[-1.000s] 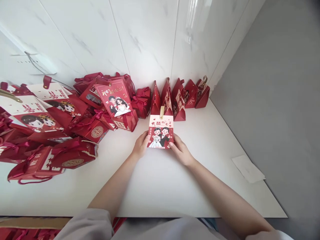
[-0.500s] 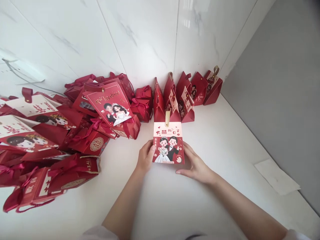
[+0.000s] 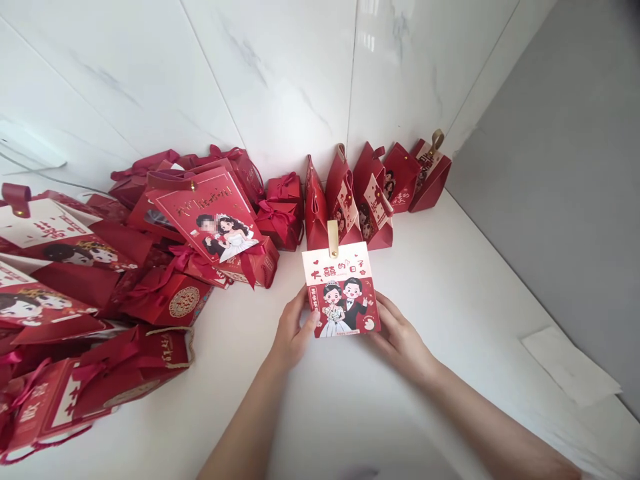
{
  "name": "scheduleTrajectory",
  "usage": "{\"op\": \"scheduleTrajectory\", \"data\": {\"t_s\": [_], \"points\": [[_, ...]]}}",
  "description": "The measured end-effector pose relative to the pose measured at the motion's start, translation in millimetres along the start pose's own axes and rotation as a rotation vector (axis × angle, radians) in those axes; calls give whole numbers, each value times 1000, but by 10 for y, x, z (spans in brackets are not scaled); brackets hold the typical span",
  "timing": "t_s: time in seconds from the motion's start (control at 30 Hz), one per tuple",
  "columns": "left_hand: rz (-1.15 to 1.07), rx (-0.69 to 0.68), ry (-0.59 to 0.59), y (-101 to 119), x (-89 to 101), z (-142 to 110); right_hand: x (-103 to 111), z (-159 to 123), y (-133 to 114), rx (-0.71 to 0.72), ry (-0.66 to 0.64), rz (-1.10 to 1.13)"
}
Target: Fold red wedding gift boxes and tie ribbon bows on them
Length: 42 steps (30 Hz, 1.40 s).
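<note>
"Twelve o'clock at the wall [image 3: 290, 73], hub at the middle of the work. What's at nine?"

"A heap of red boxes [image 3: 150, 293], several tied with ribbon. Towards half past ten, a pair of small ribboned boxes [image 3: 277, 223]. I'd keep the left wrist clear of both."

"And the left hand [image 3: 290, 330]?"

"At eight, closed on the held box [image 3: 345, 293], thumb against the lower left of its printed front, fingers mostly hidden. A light pinch seems best; a hard one could dent the card."

"The box itself?"

"At the hub, front facing the person, gold strap [image 3: 333, 239] pointing to twelve. Whether its base touches the white table [image 3: 320, 413], I can't tell. Steady it low and leave the strap unbent."

"Behind it?"

"A row of standing red boxes [image 3: 345, 193], from twelve to nearly two. The held box overlaps them in view, so I can't judge contact; mind that gap."

"The right hand [image 3: 403, 343]?"

"At four, curled by the lower right edge, partly hidden. I can't tell whether it grips or merely rests there. For an even hold, I'd match the left hand's height."

"Farther right?"

"White paper [image 3: 570, 367], between three and four, well apart from the right hand."
</note>
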<state>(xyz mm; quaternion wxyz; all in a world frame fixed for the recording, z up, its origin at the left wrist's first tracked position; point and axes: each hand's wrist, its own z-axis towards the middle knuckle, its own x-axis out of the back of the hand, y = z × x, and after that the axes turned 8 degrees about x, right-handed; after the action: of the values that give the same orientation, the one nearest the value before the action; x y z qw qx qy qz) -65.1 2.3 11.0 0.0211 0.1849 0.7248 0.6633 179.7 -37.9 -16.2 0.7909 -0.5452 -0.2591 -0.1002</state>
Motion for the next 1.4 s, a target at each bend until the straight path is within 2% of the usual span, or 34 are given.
{"op": "scheduleTrajectory", "data": {"t_s": [0.1, 0.2, 0.43, 0.73, 0.93, 1.1, 1.23, 1.33, 1.4], "points": [[126, -66, -76, 63, 13, -2, -32, -5, 22, -29, 25, -63], [231, -89, -95, 104, 27, -5, -41, 8, 29, 2, 46, -88], [231, -125, -107, 64, 44, -2, -24, 41, -13, 4, 66, -42], [214, -104, -38, 8, 14, 29, 57, 77, -13, 64, 73, 112], [284, -139, -24, 27, -6, 40, 120, 160, 126, 37, 137, 246], [382, -182, -23, 43, -48, 19, 122, 226, 209, 61, 148, 242], [392, -240, -2, -9, -49, 56, 152, 270, 221, 126, 77, 208], [350, -231, 6, -54, -11, 98, 184, 297, 271, 194, -26, 154], [343, -224, -7, -72, 15, 115, 190, 305, 317, 216, -45, 121]]}}
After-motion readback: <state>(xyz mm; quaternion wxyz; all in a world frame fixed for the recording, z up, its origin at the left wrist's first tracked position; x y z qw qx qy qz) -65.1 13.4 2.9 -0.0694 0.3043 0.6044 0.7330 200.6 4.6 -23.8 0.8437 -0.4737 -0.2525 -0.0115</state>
